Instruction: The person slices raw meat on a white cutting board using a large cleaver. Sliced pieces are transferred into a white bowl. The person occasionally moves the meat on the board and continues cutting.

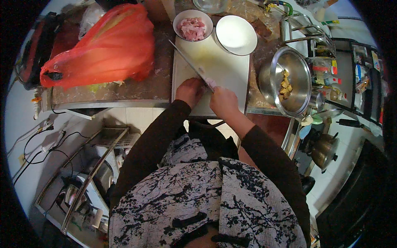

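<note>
My right hand point(225, 101) grips a kitchen knife point(186, 59), whose blade slants up and left across a white cutting board point(229, 69). Beside the blade, low on the board, rests my left hand point(189, 91) with its fingers curled. What lies under those fingers is hidden. A small pale pink piece of food point(211, 82) shows by the blade, just above my right hand. At the board's far end stands a bowl point(176, 26) with cut raw pink meat point(193, 28). Next to it is a white bowl point(236, 34); glare hides what, if anything, is in it.
A bulging red plastic bag point(114, 52) covers much of the counter point(162, 74) at left. To the right, a steel basin point(273, 62) holds browned food pieces point(285, 85). Beyond it are bottles point(325, 71), a metal rack point(304, 29) and a lidded pot point(324, 150).
</note>
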Tool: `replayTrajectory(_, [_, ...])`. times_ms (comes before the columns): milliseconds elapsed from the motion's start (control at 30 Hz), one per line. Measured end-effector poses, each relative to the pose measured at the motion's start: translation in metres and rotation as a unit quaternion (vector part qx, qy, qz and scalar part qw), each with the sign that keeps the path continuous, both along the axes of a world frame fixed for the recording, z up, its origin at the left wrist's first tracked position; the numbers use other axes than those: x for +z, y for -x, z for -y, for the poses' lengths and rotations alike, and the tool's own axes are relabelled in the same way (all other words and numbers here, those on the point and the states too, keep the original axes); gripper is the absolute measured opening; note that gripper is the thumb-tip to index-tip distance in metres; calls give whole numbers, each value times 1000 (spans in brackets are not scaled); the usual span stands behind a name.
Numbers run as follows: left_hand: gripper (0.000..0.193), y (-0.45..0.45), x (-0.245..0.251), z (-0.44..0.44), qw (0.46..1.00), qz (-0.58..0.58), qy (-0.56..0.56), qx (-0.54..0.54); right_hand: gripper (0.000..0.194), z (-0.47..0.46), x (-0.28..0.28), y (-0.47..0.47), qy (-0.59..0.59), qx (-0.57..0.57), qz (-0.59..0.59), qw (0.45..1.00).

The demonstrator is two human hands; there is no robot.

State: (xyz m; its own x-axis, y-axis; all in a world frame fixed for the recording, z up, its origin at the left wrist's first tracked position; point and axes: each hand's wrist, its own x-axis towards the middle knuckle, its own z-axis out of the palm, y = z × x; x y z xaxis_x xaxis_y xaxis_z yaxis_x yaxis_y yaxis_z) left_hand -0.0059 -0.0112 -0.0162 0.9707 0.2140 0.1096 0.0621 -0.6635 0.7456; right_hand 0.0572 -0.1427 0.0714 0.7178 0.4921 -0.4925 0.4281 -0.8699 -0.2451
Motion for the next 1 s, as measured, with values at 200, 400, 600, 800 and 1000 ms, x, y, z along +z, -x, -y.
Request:
replayTrajectory(200, [27,1,1,-3,999,-51,-5,18,19,22,2,16,-84,13,77,993])
replayTrajectory(400, [28,4,-8,7,999,-38,19,22,21,41,0,14,6,9,12,1000])
replayTrajectory(600, [28,2,-12,1,999,-43,2,11,20,-13,11,-5,-20,-9,14,1000])
replayTrajectory(800, [20,1,-10,8,998,-33,1,60,18,45,14,21,14,17,14,1000])
replayTrajectory(1000, [25,3,-12,6,999,-24,-22,23,19,-9,-2,-9,3,26,26,999])
